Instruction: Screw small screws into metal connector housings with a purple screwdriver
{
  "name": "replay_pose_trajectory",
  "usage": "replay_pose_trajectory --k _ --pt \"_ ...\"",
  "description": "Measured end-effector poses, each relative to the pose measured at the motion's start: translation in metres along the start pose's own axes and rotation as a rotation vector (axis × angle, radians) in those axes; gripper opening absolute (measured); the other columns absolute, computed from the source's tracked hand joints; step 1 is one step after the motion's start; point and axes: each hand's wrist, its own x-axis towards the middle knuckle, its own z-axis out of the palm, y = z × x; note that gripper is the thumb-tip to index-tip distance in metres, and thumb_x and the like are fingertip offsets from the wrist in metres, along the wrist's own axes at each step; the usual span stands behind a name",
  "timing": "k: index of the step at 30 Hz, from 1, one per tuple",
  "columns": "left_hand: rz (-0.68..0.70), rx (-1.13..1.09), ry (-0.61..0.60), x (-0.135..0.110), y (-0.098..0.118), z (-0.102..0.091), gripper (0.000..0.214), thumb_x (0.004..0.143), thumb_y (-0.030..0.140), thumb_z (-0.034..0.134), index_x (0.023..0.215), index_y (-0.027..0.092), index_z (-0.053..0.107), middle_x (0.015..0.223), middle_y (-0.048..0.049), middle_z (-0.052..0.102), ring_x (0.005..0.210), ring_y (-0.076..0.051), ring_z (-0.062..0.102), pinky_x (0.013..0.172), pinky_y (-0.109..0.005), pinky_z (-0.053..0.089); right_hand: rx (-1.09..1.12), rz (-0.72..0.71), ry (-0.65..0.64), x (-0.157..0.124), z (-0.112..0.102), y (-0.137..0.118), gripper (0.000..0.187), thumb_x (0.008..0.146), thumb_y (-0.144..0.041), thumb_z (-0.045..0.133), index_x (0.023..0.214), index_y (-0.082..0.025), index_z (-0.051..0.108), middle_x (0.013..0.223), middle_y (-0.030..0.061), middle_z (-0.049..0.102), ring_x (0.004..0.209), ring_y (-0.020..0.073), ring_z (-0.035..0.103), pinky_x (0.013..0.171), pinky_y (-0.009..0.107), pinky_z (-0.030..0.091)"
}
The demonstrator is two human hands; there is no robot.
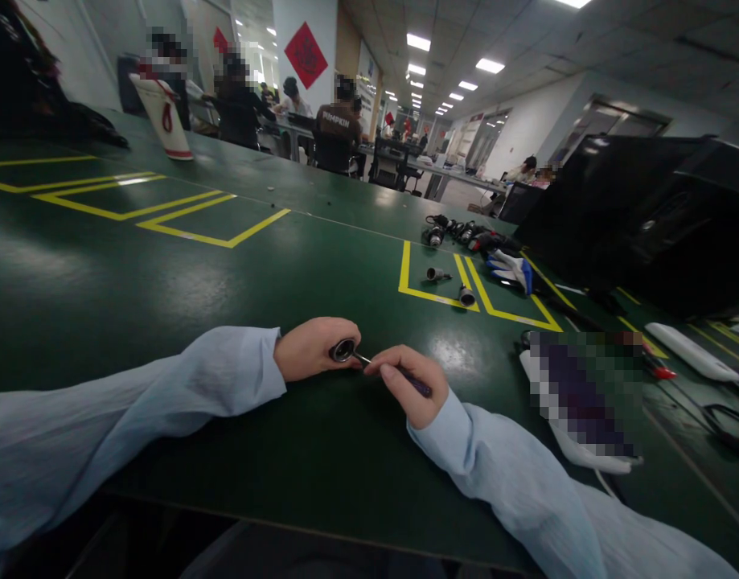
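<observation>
My left hand [312, 347] is closed around a small round metal part [343, 350] whose open end faces up. My right hand [412, 391] pinches a thin dark tool [405, 376] like a pen, its tip reaching into the metal part. Both hands rest on the green table [224, 273] near its front edge. Both forearms wear light blue sleeves.
Two small metal parts [437, 274] [466, 297] lie in yellow-taped boxes. A heap of dark parts [459, 233] and a white-blue glove [512, 269] lie behind. Black bins [634, 217] stand right. White objects [691, 352] and red-handled tool [658, 368] lie right. People sit far back.
</observation>
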Motion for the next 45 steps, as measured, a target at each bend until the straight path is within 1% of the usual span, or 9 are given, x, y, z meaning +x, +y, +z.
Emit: replay_pose_trajectory --k 8,11,16,18,23,26,30,36,45 --pt "0.035 -0.066 0.07 0.003 -0.003 -0.004 0.015 0.076 0.025 0.056 0.068 0.013 0.05 0.065 0.0013 0.05 0.059 -0.01 0.046 0.055 -0.02 0.034 0.753 0.418 0.022 0.012 0.002 0.02 0.013 0.073 -0.024 0.054 0.073 -0.017 0.065 0.073 0.0036 0.07 0.063 0.0126 0.06 0.054 0.024 0.045" --pt "0.032 -0.061 0.069 0.006 -0.003 -0.004 0.017 0.076 0.026 0.056 0.068 0.014 0.05 0.064 0.0014 0.05 0.058 -0.01 0.046 0.055 -0.02 0.034 0.671 0.367 0.059 0.012 0.002 0.019 0.014 0.075 -0.026 0.054 0.073 -0.018 0.064 0.073 0.0036 0.07 0.063 0.0128 0.06 0.055 0.025 0.044" --pt "0.046 0.038 0.04 0.007 -0.006 -0.001 0.017 0.076 0.026 0.057 0.068 0.014 0.048 0.065 0.0014 0.048 0.059 -0.011 0.045 0.055 -0.021 0.033 0.211 0.147 0.089 0.005 0.004 0.008 0.019 0.078 -0.024 0.05 0.075 -0.017 0.067 0.074 0.0048 0.067 0.065 0.0137 0.057 0.062 0.029 0.045" --pt "0.068 0.051 0.039 0.006 -0.007 0.0 0.015 0.076 0.024 0.057 0.069 0.015 0.048 0.065 0.0015 0.048 0.059 -0.011 0.044 0.055 -0.021 0.033 0.264 0.171 0.083 0.004 0.005 0.008 0.018 0.078 -0.023 0.05 0.075 -0.017 0.067 0.073 0.0047 0.067 0.065 0.0137 0.058 0.061 0.029 0.045" --pt "0.095 -0.015 0.102 0.004 -0.009 0.001 0.017 0.077 0.027 0.056 0.068 0.014 0.049 0.064 0.0017 0.048 0.059 -0.01 0.045 0.056 -0.021 0.034 0.758 0.42 0.027 0.01 0.004 0.02 0.012 0.074 -0.024 0.054 0.073 -0.016 0.064 0.073 0.0043 0.07 0.063 0.0134 0.06 0.055 0.025 0.046" --pt "0.095 -0.053 0.098 0.003 -0.008 0.001 0.016 0.077 0.026 0.055 0.068 0.014 0.049 0.064 0.0015 0.048 0.059 -0.01 0.045 0.057 -0.021 0.034 0.887 0.473 -0.012 0.013 0.002 0.025 0.013 0.072 -0.025 0.056 0.073 -0.016 0.065 0.072 0.0048 0.07 0.063 0.0133 0.061 0.054 0.024 0.045" --pt "0.098 -0.071 0.1 0.003 -0.007 0.0 0.018 0.076 0.028 0.056 0.067 0.015 0.048 0.064 0.0016 0.048 0.059 -0.01 0.045 0.056 -0.021 0.035 0.837 0.44 0.034 0.011 0.002 0.022 0.014 0.072 -0.028 0.056 0.072 -0.016 0.064 0.071 0.0042 0.07 0.062 0.0132 0.06 0.054 0.024 0.045" --pt "0.108 0.003 0.086 0.002 -0.008 0.0 0.016 0.076 0.026 0.057 0.068 0.015 0.049 0.065 0.0012 0.048 0.061 -0.011 0.045 0.058 -0.022 0.034 0.346 0.234 0.106 0.002 0.008 0.007 0.016 0.077 -0.025 0.051 0.072 -0.017 0.065 0.072 0.0044 0.068 0.063 0.0134 0.057 0.059 0.028 0.045" --pt "0.104 -0.053 0.104 0.003 -0.009 0.002 0.02 0.076 0.028 0.057 0.066 0.014 0.048 0.064 0.0014 0.047 0.059 -0.01 0.044 0.057 -0.022 0.034 0.798 0.448 0.009 0.009 0.005 0.024 0.013 0.073 -0.025 0.054 0.071 -0.016 0.063 0.071 0.0047 0.07 0.063 0.0137 0.059 0.054 0.025 0.044"
